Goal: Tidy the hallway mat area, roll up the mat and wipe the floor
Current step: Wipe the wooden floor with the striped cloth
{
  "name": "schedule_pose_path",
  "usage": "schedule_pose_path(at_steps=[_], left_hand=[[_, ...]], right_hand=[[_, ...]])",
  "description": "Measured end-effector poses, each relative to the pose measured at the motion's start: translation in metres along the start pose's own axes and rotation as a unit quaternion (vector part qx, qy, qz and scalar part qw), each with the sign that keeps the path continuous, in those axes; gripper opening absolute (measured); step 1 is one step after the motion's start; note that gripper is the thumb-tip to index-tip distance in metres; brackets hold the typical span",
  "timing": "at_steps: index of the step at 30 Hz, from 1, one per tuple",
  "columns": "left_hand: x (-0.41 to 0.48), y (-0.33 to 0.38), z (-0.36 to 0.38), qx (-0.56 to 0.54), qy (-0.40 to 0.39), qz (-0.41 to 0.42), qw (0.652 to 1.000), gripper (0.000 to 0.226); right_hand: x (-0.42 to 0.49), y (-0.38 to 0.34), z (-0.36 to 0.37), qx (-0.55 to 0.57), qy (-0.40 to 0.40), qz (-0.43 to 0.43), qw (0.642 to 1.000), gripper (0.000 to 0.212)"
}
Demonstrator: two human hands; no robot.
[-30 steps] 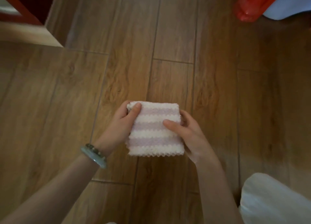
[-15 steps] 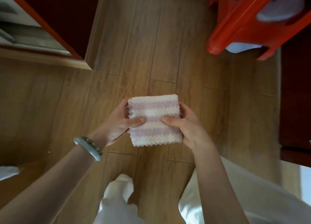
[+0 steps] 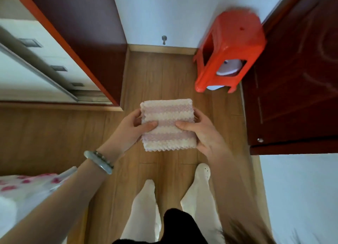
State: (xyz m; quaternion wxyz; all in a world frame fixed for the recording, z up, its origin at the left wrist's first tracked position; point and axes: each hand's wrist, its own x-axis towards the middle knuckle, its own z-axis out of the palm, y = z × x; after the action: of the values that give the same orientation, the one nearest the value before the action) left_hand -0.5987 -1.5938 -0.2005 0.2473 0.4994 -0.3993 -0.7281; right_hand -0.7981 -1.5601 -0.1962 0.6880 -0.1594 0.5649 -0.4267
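Fingers of left hand (image 3: 128,132) and right hand (image 3: 203,133) pinch folded cloth (image 3: 168,124); fingertips hidden beneath

Fingers of the left hand (image 3: 131,130) and right hand (image 3: 204,133) lie behind the folded cloth (image 3: 168,124), out of sight; only the thumbs show on its face. Red stool (image 3: 230,47): top edge smeared by motion blur; a pale object (image 3: 228,69) beneath it shows only through the leg openings, identity unclear. Patterned fabric (image 3: 27,185) at lower left is blurred and cut by the frame edge. Both forearms run off the bottom edge. Dark door (image 3: 296,79) is cropped at right.
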Motion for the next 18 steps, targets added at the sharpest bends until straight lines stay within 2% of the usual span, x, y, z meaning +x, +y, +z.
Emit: schedule_pose_path(at_steps=[4, 9, 12, 15, 18], left_hand=[[-0.068, 0.057, 0.000, 0.003, -0.021, 0.021, 1.000, 0.038], [-0.126, 0.101, 0.009, 0.031, -0.040, 0.026, 0.998, 0.030], [-0.149, 0.116, 0.029, 0.066, -0.074, 0.040, 0.994, 0.029], [-0.166, 0.125, 0.054, 0.088, -0.099, 0.052, 0.990, 0.031], [-0.179, 0.127, 0.085, 0.093, -0.136, 0.056, 0.985, 0.032]], right_hand=[[-0.075, -0.032, 0.035, 0.001, -0.029, -0.039, 0.999, 0.057], [-0.151, -0.041, 0.049, -0.028, -0.052, -0.023, 0.998, 0.061], [-0.191, -0.045, 0.042, -0.044, -0.021, -0.046, 0.998, 0.058], [-0.228, -0.050, 0.030, -0.026, 0.005, -0.075, 0.997, 0.066], [-0.267, -0.051, 0.015, -0.004, 0.038, -0.099, 0.994, 0.054]])
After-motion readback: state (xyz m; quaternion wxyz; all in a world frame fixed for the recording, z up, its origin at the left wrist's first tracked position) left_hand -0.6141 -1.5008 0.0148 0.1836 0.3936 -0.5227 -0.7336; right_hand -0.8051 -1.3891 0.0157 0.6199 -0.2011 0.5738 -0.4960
